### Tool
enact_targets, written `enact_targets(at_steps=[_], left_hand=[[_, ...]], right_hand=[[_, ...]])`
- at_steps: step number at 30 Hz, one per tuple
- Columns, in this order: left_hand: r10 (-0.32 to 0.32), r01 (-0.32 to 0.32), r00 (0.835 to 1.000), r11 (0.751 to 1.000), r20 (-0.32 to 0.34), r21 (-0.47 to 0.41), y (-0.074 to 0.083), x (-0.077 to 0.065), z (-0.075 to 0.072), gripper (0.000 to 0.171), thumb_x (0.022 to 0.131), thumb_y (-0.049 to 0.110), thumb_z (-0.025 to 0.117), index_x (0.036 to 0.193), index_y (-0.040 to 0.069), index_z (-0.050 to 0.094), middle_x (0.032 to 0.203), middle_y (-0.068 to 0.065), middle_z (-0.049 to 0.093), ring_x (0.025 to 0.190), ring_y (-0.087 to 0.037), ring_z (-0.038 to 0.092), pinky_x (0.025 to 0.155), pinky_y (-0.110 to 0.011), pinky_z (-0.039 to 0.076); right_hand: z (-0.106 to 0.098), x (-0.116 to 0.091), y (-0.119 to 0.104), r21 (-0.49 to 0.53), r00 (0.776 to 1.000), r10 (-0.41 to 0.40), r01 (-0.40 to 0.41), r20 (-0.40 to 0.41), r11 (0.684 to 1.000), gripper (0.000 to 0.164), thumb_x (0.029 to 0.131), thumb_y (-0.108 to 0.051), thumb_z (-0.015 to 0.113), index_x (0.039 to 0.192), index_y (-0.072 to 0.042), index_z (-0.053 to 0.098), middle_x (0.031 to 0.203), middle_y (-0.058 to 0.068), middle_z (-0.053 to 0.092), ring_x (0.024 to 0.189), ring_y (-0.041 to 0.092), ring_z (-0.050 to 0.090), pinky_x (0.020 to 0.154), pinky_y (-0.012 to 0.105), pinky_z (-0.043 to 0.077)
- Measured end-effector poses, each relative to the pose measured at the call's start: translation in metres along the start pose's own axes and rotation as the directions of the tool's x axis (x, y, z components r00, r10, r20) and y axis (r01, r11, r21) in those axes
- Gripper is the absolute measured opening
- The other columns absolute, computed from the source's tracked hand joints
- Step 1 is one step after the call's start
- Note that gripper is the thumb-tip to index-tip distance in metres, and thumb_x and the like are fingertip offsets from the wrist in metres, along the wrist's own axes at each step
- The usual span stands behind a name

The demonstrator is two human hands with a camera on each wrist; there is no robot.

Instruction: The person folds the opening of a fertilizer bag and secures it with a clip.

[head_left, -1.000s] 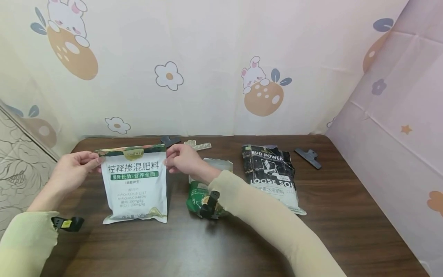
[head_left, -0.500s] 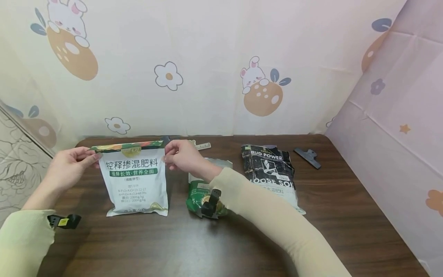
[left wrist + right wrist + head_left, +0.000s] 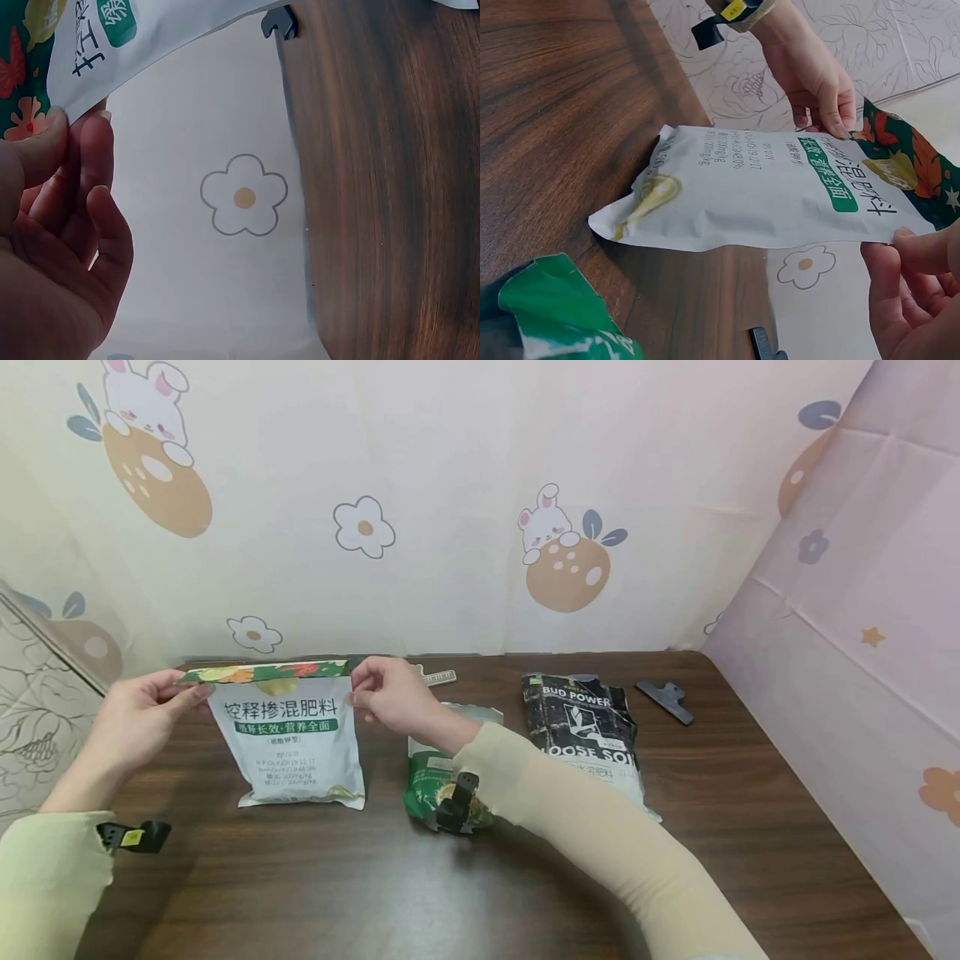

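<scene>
A white fertilizer bag (image 3: pixel 288 739) with Chinese print and a green label stripe stands upright between my hands at the left of the table. Its top band (image 3: pixel 266 672) is dark green with orange and red leaf or flower patterns. My left hand (image 3: pixel 135 714) pinches the bag's upper left corner between thumb and fingers. At the upper right corner my right hand (image 3: pixel 393 693) pinches the side edge the same way. Both grips show in the right wrist view, where the left hand (image 3: pixel 810 75) is at the far side. Behind the right forearm lies a green and white bag (image 3: pixel 431 777), partly covered.
A black and white "Loose Soil" bag (image 3: pixel 585 722) lies right of centre, its lower part behind the sleeve. A dark clip (image 3: pixel 666 700) lies beyond it. A pale clip with ruler marks (image 3: pixel 439 677) and another dark clip (image 3: pixel 280 24) lie near the table's back edge.
The white bag has moved up in the head view and its top slightly left, showing more of the patterned band. Both hands have moved with it, keeping their grips. The other bags stay put.
</scene>
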State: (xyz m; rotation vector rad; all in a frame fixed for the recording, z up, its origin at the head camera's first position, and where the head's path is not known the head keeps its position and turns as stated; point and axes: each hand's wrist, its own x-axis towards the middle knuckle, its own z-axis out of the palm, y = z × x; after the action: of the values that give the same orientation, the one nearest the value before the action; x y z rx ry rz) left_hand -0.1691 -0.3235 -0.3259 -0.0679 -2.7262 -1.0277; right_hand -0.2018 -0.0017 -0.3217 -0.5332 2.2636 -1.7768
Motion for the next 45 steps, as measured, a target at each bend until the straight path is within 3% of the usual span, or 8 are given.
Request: enact_targets(at_steps=[5, 12, 18, 23, 33, 38, 42, 45], left_hand=[[0.008, -0.007, 1.000, 1.000, -0.030, 0.016, 0.002, 0.002, -0.001, 0.037, 0.101, 0.034, 0.061, 0.111, -0.001, 0.070, 0.094, -0.008, 0.075, 0.079, 0.003, 0.056, 0.066, -0.023, 0.038], [0.010, -0.011, 0.997, 1.000, -0.071, -0.010, 0.006, 0.004, -0.005, 0.032, 0.101, 0.029, 0.061, 0.108, -0.001, 0.068, 0.079, 0.024, 0.068, 0.075, 0.005, 0.057, 0.062, -0.022, 0.037], [0.001, -0.007, 0.997, 0.997, -0.079, -0.072, 0.008, 0.005, -0.002, 0.025, 0.102, 0.018, 0.058, 0.109, -0.005, 0.064, 0.079, 0.036, 0.061, 0.078, 0.013, 0.058, 0.064, -0.010, 0.042], [-0.013, 0.003, 0.994, 0.996, -0.113, -0.089, 0.007, 0.003, 0.000, 0.023, 0.103, 0.016, 0.056, 0.109, -0.004, 0.064, 0.079, 0.034, 0.061, 0.082, 0.010, 0.057, 0.065, -0.009, 0.042], [-0.028, 0.020, 0.995, 0.996, -0.093, -0.086, 0.000, 0.001, 0.003, 0.029, 0.103, 0.027, 0.056, 0.110, -0.001, 0.063, 0.083, 0.028, 0.062, 0.076, -0.012, 0.046, 0.058, -0.024, 0.037], [-0.015, 0.004, 0.996, 0.992, -0.088, -0.127, -0.007, -0.002, 0.006, 0.025, 0.102, 0.023, 0.058, 0.108, -0.001, 0.063, 0.081, 0.027, 0.064, 0.074, -0.009, 0.048, 0.060, -0.020, 0.038], [0.017, -0.031, 0.997, 0.981, -0.076, -0.194, -0.010, -0.003, 0.007, 0.006, 0.100, 0.014, 0.062, 0.105, 0.012, 0.065, 0.085, 0.031, 0.063, 0.074, 0.000, 0.054, 0.060, -0.014, 0.044], [0.037, -0.049, 0.998, 0.965, -0.052, -0.257, -0.011, -0.002, 0.007, 0.017, 0.096, 0.008, 0.067, 0.108, 0.020, 0.066, 0.090, 0.031, 0.064, 0.080, 0.008, 0.059, 0.066, -0.010, 0.045]], right_hand=[[0.000, -0.001, -0.002, -0.040, 0.999, -0.025, 0.023, -0.027, 0.999, 0.010, 0.092, 0.003, 0.067, 0.092, -0.007, 0.065, 0.079, 0.003, 0.067, 0.062, 0.019, 0.061, 0.054, 0.025, 0.050], [0.000, -0.002, -0.007, -0.145, 0.992, -0.112, 0.103, -0.061, 0.984, 0.008, 0.092, -0.001, 0.069, 0.094, -0.008, 0.066, 0.078, -0.001, 0.066, 0.062, 0.017, 0.060, 0.052, 0.025, 0.046], [0.000, -0.003, -0.009, -0.206, 0.983, -0.155, 0.133, -0.095, 0.970, 0.007, 0.092, -0.003, 0.071, 0.094, -0.009, 0.068, 0.083, -0.002, 0.067, 0.072, 0.009, 0.060, 0.060, 0.023, 0.048], [0.000, -0.003, -0.009, -0.220, 0.979, -0.182, 0.158, -0.096, 0.963, 0.007, 0.091, -0.002, 0.072, 0.094, -0.007, 0.068, 0.087, 0.001, 0.069, 0.076, 0.010, 0.061, 0.066, 0.022, 0.048], [0.002, -0.002, -0.007, -0.274, 0.981, -0.185, 0.161, -0.064, 0.948, 0.007, 0.092, -0.006, 0.071, 0.097, -0.010, 0.068, 0.084, -0.007, 0.067, 0.077, 0.008, 0.060, 0.066, 0.022, 0.048], [0.004, -0.002, -0.007, -0.299, 0.978, -0.207, 0.186, -0.037, 0.936, 0.006, 0.093, -0.007, 0.070, 0.098, -0.010, 0.067, 0.085, -0.007, 0.067, 0.078, 0.007, 0.060, 0.071, 0.020, 0.047], [0.004, -0.002, -0.007, -0.301, 0.978, -0.207, 0.189, -0.029, 0.935, 0.007, 0.093, -0.006, 0.070, 0.098, -0.011, 0.067, 0.085, -0.007, 0.066, 0.078, 0.008, 0.060, 0.071, 0.021, 0.047], [0.003, -0.002, -0.007, -0.306, 0.978, -0.209, 0.190, -0.029, 0.933, 0.008, 0.093, -0.006, 0.070, 0.098, -0.011, 0.066, 0.084, -0.007, 0.066, 0.077, 0.007, 0.060, 0.070, 0.020, 0.047]])
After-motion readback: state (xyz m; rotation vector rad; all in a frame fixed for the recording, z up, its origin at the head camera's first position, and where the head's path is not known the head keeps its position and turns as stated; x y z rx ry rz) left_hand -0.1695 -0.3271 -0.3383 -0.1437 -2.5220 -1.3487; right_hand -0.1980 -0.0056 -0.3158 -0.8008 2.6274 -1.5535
